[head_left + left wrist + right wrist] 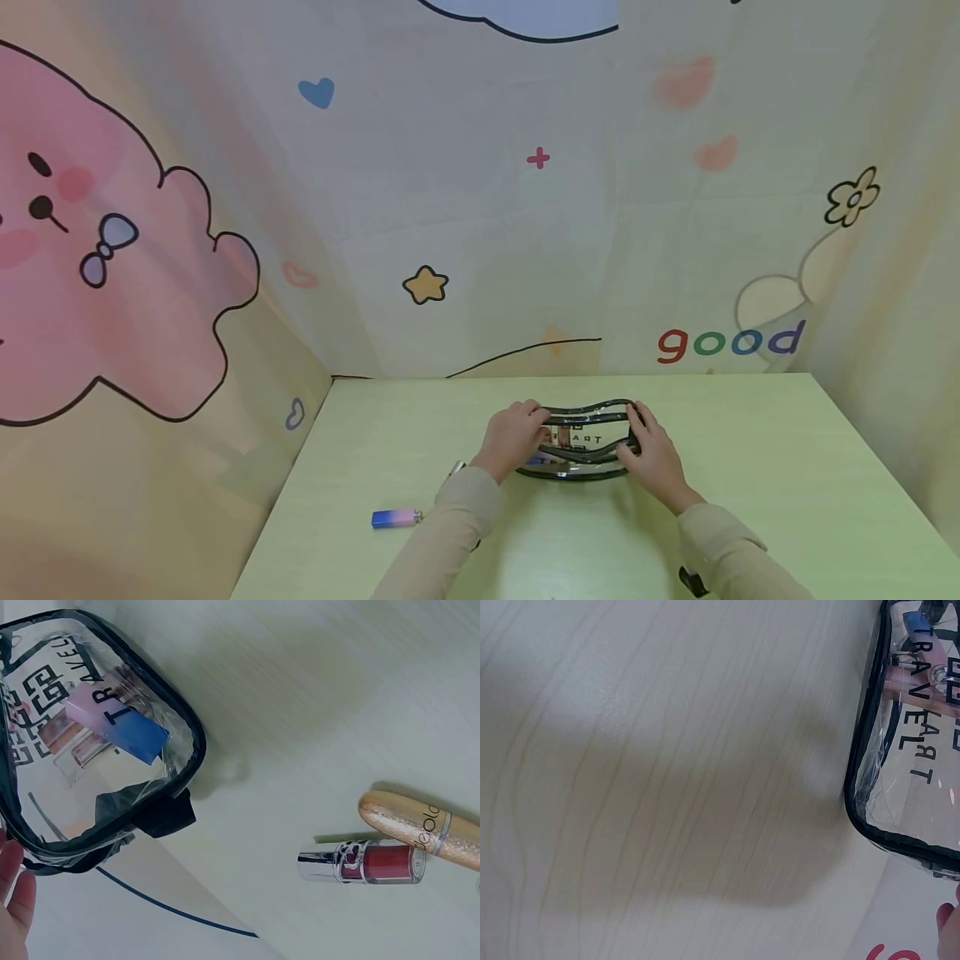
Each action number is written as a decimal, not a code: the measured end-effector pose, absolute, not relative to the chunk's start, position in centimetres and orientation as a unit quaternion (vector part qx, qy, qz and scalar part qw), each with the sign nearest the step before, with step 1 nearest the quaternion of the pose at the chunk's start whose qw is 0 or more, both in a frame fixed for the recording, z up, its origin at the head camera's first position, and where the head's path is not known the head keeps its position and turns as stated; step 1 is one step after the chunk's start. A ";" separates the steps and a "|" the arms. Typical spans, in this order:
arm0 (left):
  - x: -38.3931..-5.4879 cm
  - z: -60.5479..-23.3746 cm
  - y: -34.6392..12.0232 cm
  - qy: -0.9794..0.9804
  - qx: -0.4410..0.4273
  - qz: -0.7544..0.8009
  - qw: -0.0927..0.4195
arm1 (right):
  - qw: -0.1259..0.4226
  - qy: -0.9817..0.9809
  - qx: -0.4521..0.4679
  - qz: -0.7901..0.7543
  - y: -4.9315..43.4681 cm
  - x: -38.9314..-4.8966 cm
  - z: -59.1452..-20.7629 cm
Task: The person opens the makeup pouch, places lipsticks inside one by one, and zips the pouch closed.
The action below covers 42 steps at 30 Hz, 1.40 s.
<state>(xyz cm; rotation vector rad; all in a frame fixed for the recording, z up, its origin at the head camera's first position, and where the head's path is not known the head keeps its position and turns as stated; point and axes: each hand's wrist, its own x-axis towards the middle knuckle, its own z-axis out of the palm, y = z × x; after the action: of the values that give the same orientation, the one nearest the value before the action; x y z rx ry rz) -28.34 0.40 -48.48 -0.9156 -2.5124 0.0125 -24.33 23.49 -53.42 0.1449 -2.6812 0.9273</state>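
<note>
A clear travel pouch [581, 475] with black trim stands over the table, between both hands. My left hand [512, 437] grips its left end near the top, and my right hand [658, 462] grips its right end, thumb toward the near side. Through the plastic in the left wrist view, a pink-and-blue tube [116, 724] and a few small cosmetics show inside the pouch. Fingertips of the left hand [15, 896] touch the pouch's edge there. Only a sliver of the right hand [950, 930] shows in the right wrist view, beside the pouch's corner.
Another pink-and-blue piece [396, 518] lies on the table left of my left forearm. A red lip gloss [364, 862] with a silver cap lies against a gold tube [416, 825]. A printed cloth [480, 208] hangs behind the table's back edge.
</note>
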 end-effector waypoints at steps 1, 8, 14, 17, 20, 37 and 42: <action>-28.3 -48.5 0.3 -0.914 -0.332 0.006 0.232 | 0.149 -0.933 0.050 0.323 23.5 -24.3 -53.5; -28.6 -48.8 -0.5 -0.902 -0.341 0.009 0.264 | 0.151 -0.933 0.051 0.323 23.6 -24.4 -53.7; -28.9 -49.0 -1.6 -0.894 -0.342 0.000 0.289 | 0.150 -0.934 0.053 0.321 23.6 -24.5 -53.7; -29.1 -49.3 -2.3 -0.893 -0.343 -0.009 0.291 | 0.152 -0.934 0.054 0.320 23.6 -24.5 -53.7; -29.2 -49.5 -3.0 -0.897 -0.339 -0.008 0.283 | 0.152 -0.933 0.055 0.322 23.7 -24.5 -53.6; -28.6 -50.9 -7.5 -0.931 -0.306 0.022 0.200 | 0.148 -0.933 0.056 0.323 23.6 -24.5 -53.7; -28.5 -51.9 -9.0 -0.936 -0.297 0.044 0.185 | 0.153 -0.932 0.056 0.325 23.5 -24.4 -53.6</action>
<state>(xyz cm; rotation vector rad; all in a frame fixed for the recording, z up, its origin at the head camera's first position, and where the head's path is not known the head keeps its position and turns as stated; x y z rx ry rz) -28.49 -8.97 -51.86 -0.8364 -2.6382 0.1232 -24.41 23.53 -53.62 0.1611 -2.6720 0.9314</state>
